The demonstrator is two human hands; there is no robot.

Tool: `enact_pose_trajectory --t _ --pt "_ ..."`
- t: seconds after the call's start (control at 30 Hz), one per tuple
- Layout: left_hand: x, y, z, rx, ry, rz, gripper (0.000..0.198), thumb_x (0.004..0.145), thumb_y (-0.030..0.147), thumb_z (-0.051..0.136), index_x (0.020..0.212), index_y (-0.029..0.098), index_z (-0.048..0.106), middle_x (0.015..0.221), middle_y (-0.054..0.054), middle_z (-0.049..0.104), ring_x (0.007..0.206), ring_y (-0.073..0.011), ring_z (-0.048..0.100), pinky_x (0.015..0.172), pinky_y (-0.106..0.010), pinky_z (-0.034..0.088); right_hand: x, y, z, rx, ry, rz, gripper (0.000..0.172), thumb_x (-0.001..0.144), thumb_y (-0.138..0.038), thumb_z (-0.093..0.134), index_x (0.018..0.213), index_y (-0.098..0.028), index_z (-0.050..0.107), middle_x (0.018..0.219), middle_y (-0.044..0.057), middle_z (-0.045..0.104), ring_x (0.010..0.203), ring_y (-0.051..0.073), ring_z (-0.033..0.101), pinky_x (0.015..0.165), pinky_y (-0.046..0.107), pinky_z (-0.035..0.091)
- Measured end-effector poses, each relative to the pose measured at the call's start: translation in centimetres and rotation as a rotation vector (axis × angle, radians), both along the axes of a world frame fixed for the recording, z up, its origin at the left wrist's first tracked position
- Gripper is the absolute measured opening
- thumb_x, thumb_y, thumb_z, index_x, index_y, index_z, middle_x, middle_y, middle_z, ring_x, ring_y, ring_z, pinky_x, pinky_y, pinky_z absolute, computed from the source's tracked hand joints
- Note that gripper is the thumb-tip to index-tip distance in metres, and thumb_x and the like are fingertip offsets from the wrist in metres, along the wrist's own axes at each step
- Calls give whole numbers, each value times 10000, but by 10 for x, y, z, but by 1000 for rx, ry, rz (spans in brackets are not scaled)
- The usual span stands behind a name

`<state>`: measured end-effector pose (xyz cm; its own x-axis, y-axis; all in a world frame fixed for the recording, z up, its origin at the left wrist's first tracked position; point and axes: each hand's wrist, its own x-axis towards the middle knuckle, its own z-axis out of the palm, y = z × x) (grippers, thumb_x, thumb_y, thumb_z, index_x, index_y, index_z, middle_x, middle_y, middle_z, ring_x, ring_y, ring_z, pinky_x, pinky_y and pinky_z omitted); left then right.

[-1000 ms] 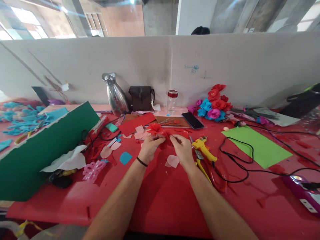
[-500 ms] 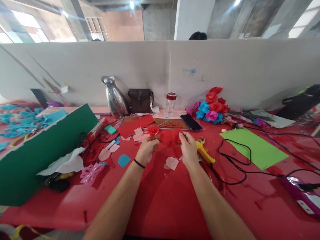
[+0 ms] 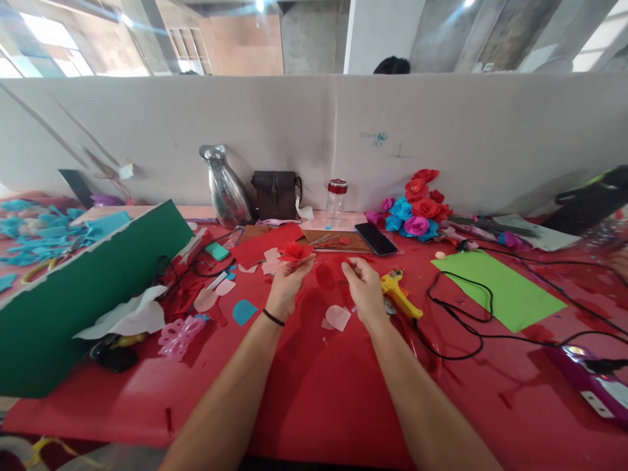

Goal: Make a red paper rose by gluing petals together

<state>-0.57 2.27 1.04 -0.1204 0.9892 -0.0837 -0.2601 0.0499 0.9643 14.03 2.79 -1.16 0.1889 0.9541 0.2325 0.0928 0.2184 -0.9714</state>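
My left hand (image 3: pixel 289 282), with a black band at the wrist, is closed on a red paper flower (image 3: pixel 295 251) whose petals stand above the fingers. To its right, my right hand (image 3: pixel 363 285) is raised over the red table, its thumb and forefinger close together; whether a small red piece is between them I cannot make out. A dark red petal shape (image 3: pixel 324 276) shows between the two hands. Just below them lies a pale pink paper petal (image 3: pixel 338 318). The yellow glue gun (image 3: pixel 401 296) rests right beside my right hand.
A green board (image 3: pixel 98 294) stands at the left. Along the back are a steel jug (image 3: pixel 226 190), a dark bag (image 3: pixel 275 196), a glass jar (image 3: pixel 336 204), a phone (image 3: pixel 375 239) and paper flowers (image 3: pixel 417 208). Black cable crosses a lime sheet (image 3: pixel 505 291) at the right.
The red paper that was stretched between both hands is no longer spread there. My left hand has turned, its fingers now pointing right under the flower, and my right hand has shifted slightly left.
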Motion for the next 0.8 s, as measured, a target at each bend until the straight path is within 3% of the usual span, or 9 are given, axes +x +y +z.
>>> enact_pose_trajectory --t 0.2,0.43,0.63,0.8 --pt "7 -5 3 -10 -23 -45 249 554 251 798 760 136 716 425 37 510 497 -111 493 471 -227 337 -5 -5 6 -11 31 81 226 736 -421 573 792 -204 605 764 27 672 717 193 607 672 297 456" --pt "10 -9 6 3 -56 -133 266 526 284 821 701 142 680 457 40 519 520 -110 506 517 -235 387 -5 -5 6 -6 5 51 246 770 -453 536 759 -211 581 701 -6 602 667 168 543 636 271 430" --pt "8 -7 2 -26 -25 -122 254 502 270 832 559 145 618 446 41 511 508 -88 499 502 -210 379 -7 -6 4 -26 -41 55 268 796 -475 495 748 -221 566 652 -19 547 618 160 497 598 270 411" --pt "7 -4 -1 -48 -95 -77 225 520 278 813 585 132 655 523 -2 606 547 -115 559 525 -224 416 -8 -5 3 -82 83 70 267 784 -468 516 822 -221 610 711 7 638 674 185 575 626 293 459"
